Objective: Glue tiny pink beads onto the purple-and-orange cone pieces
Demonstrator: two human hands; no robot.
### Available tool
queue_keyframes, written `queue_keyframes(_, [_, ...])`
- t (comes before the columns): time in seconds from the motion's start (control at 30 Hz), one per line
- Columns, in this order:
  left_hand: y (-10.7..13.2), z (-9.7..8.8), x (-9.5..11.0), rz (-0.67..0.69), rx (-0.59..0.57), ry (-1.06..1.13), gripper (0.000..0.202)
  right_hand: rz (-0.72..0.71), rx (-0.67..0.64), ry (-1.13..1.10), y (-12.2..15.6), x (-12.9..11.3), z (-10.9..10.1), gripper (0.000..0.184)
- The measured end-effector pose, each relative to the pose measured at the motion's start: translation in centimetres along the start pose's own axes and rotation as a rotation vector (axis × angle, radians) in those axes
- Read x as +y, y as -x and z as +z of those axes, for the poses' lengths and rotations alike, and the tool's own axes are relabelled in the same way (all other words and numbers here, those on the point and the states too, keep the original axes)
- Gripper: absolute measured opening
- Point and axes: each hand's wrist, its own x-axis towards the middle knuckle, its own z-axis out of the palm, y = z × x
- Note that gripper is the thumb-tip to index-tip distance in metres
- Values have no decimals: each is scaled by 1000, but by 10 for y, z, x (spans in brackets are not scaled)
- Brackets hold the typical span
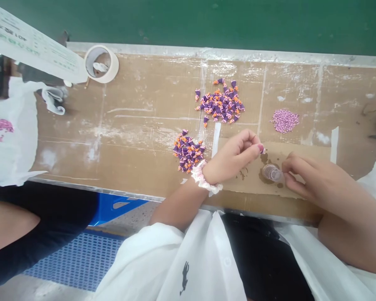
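The bench's (138,142) near edge runs just below both wrists, its far edge well beyond the hands. Left of them, by the far edge, sits a masking tape roll (102,64). A heap of purple-and-orange cone beads (188,150) lies just beside the left hand (232,156), whose fingertips pinch a tiny item. A second heap (219,102) lies farther ahead. The curled right hand (313,184) grips a small clear glass vial (272,172), its contents hard to tell, above a cardboard sheet (297,154). Pink beads (285,121) lie beyond.
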Motion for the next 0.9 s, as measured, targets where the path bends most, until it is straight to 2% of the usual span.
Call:
queue_keyframes(0.1, [0, 5, -1, -59, -66, 98, 29, 40, 88, -92, -1, -6, -4, 10])
queue_keyframes(0.17, [0, 10, -3, -71, -122, 188, 27, 84, 181, -180, -3, -12, -2, 12])
queue_keyframes(0.27, [0, 17, -9, -47, -189, 329, 25, 94, 314, -352, -8, -20, 3, 19])
queue_keyframes(0.33, [0, 20, -14, -21, -227, 388, 25, 101, 359, -465, -11, -23, 7, 21])
queue_keyframes(0.5, [3, 23, -18, 18, -309, 444, 23, 146, 365, -611, -12, -26, 9, 21])
queue_keyframes(0.73, [4, 25, -17, -1, -341, 481, 23, 91, 299, -553, -12, -27, 6, 22])
queue_keyframes(0.9, [3, 24, -17, 22, -378, 479, 21, 108, 267, -542, -10, -27, 8, 22])
